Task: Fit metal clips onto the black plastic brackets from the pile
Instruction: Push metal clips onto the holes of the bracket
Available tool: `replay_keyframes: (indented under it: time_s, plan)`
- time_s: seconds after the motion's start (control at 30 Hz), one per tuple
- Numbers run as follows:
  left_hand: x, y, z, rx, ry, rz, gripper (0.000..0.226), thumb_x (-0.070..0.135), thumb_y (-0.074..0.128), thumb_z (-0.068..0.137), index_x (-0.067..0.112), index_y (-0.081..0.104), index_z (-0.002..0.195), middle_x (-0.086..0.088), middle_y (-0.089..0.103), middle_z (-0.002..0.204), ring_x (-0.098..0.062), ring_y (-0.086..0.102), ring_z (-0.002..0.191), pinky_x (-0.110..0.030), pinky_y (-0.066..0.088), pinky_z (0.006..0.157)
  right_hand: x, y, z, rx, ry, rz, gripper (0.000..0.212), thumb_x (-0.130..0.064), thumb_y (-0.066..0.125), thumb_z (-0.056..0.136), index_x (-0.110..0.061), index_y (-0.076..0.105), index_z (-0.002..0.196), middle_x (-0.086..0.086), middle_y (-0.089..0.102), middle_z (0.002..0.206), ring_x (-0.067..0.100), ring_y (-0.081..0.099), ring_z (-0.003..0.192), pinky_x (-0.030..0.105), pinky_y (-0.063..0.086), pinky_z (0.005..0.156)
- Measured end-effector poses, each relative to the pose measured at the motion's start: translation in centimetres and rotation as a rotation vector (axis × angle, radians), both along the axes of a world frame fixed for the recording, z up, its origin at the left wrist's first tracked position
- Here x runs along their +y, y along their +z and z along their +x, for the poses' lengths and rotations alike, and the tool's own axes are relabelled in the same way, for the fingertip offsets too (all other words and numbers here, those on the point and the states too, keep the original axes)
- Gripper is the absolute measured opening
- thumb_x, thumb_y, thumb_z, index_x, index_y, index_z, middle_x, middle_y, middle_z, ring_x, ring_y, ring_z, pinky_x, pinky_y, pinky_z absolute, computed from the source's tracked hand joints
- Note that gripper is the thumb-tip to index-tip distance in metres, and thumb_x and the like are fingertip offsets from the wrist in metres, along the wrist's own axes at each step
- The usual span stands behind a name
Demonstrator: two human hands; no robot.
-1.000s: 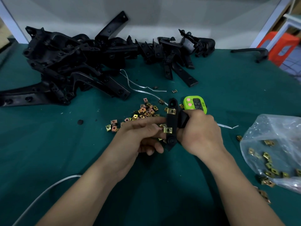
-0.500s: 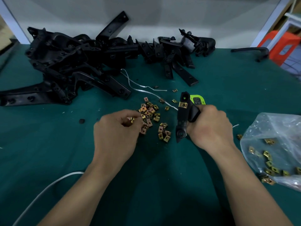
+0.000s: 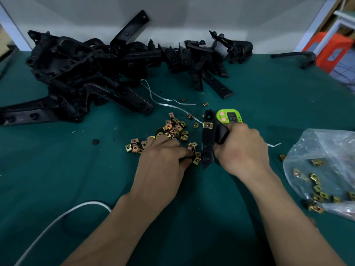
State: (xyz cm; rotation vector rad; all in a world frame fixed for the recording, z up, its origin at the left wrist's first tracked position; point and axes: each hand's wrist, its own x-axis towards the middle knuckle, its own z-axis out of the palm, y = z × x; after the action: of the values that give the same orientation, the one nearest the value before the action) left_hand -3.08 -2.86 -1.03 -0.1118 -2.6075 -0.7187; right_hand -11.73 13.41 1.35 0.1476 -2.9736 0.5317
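The bracket (image 3: 206,144) I am working on stands nearly upright just above the green table (image 3: 57,169). My right hand (image 3: 242,150) is clenched round its thick side. One fitted clip (image 3: 208,125) sits near its upper end; the lower end, with its round hole, looks bare to me, so I judge that a second clip is the step in hand.

My left hand (image 3: 163,158) is down among the loose clips (image 3: 172,129) just beside the bracket, fingers curled onto the ones nearest it. From here I cannot tell whether a clip is already pinched or only touched.

To do this well I would take a single clip, not two stuck together, and turn its open mouth toward the bracket's edge before pushing. I would hold the bracket steady and slide the clip on squarely so its hole meets the bracket's hole.

Behind the bracket lies a green timer (image 3: 228,116). A plastic bag (image 3: 326,169) with more clips lies to the right, and the pile of brackets (image 3: 76,73) waits at the far side.
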Motion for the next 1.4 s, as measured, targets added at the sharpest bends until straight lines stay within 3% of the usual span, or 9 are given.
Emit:
replay_keyframes:
  time_s: [0.17, 0.23, 0.37, 0.43, 0.73, 0.97, 1.13, 1.23, 1.4]
  plan:
    - [0.2, 0.3, 0.4, 0.055, 0.087, 0.058, 0.006, 0.02, 0.072, 0.091, 0.022, 0.076, 0.088, 0.016, 0.068, 0.079, -0.006, 0.052, 0.076, -0.031, 0.048, 0.077, 0.2, 0.0, 0.0, 0.004, -0.016, -0.003, 0.016, -0.029, 0.064, 0.075, -0.026, 0.063, 0.09, 0.002, 0.048, 0.07, 0.035, 0.045, 0.069, 0.034, 0.037, 0.064]
    - [0.2, 0.7, 0.6, -0.002, 0.172, 0.293, 0.012, 0.025, 0.063, 0.098, 0.029, 0.072, 0.089, 0.021, 0.067, 0.069, 0.0, 0.06, 0.067, -0.014, 0.047, 0.065, 0.2, -0.1, 0.1, 0.009, -0.016, 0.0, 0.016, -0.028, 0.063, 0.074, -0.025, 0.063, 0.09, 0.0, 0.044, 0.067, 0.035, 0.044, 0.068, 0.034, 0.036, 0.063]
    - [0.0, 1.8, 0.3, -0.282, 0.188, 1.062, 0.029, 0.014, 0.061, 0.095, 0.022, 0.071, 0.069, -0.003, 0.073, 0.066, -0.019, 0.07, 0.051, -0.023, 0.049, 0.043, 0.0, -0.1, 0.1, 0.012, -0.002, 0.013, 0.019, -0.031, 0.064, 0.074, -0.026, 0.065, 0.093, 0.001, 0.047, 0.069, 0.035, 0.045, 0.067, 0.033, 0.037, 0.064]
    - [-0.2, 2.3, 0.3, -0.406, 0.126, 1.206, 0.033, 0.006, 0.064, 0.089, 0.019, 0.072, 0.06, -0.012, 0.07, 0.062, -0.023, 0.065, 0.046, -0.022, 0.045, 0.039, 0.0, -0.1, 0.2, 0.007, 0.005, 0.014, 0.019, -0.031, 0.065, 0.074, -0.026, 0.066, 0.093, 0.002, 0.05, 0.07, 0.035, 0.046, 0.068, 0.033, 0.038, 0.064]
    - [-0.8, 2.3, 0.3, -0.415, -0.034, 1.313, 0.015, 0.016, 0.085, 0.058, 0.015, 0.082, 0.073, -0.012, 0.073, 0.067, -0.016, 0.069, 0.058, -0.02, 0.055, 0.055, -0.1, -0.2, 0.1, 0.023, 0.007, 0.029, 0.02, -0.031, 0.065, 0.076, -0.027, 0.066, 0.096, 0.002, 0.049, 0.07, 0.035, 0.046, 0.068, 0.034, 0.038, 0.064]
    - [-0.7, 1.6, 0.2, -0.355, -0.11, 1.149, 0.024, 0.011, 0.066, 0.095, 0.028, 0.082, 0.103, 0.022, 0.063, 0.065, 0.007, 0.053, 0.063, -0.005, 0.041, 0.064, 0.0, -0.2, 0.2, 0.037, 0.028, 0.02, 0.017, -0.032, 0.066, 0.078, -0.028, 0.065, 0.094, 0.002, 0.051, 0.071, 0.035, 0.047, 0.068, 0.034, 0.037, 0.064]
    - [-0.3, 1.4, 0.2, -0.387, -0.179, 1.069, 0.042, 0.009, 0.062, 0.099, 0.047, 0.079, 0.1, 0.016, 0.056, 0.066, -0.004, 0.044, 0.064, -0.013, 0.041, 0.064, 0.0, -0.1, 0.2, 0.044, 0.051, 0.007, 0.012, -0.032, 0.066, 0.078, -0.03, 0.063, 0.09, 0.004, 0.055, 0.073, 0.036, 0.048, 0.069, 0.034, 0.038, 0.064]
    - [-0.3, 1.4, 0.3, -0.358, -0.211, 1.104, 0.034, 0.007, 0.072, 0.089, 0.035, 0.079, 0.107, 0.008, 0.064, 0.07, -0.006, 0.052, 0.061, -0.015, 0.045, 0.06, -0.1, 0.0, 0.2, 0.047, 0.061, 0.001, 0.012, -0.033, 0.068, 0.077, -0.029, 0.061, 0.086, 0.003, 0.054, 0.071, 0.036, 0.048, 0.068, 0.034, 0.037, 0.063]
    - [-0.5, 1.4, 0.3, -0.331, -0.168, 1.182, 0.015, 0.018, 0.082, 0.069, 0.015, 0.08, 0.084, -0.001, 0.072, 0.068, -0.01, 0.057, 0.054, -0.017, 0.045, 0.053, 0.0, -0.1, 0.3, 0.048, 0.094, -0.007, 0.014, -0.031, 0.069, 0.076, -0.032, 0.055, 0.079, -0.004, 0.043, 0.062, 0.035, 0.045, 0.066, 0.034, 0.038, 0.063]
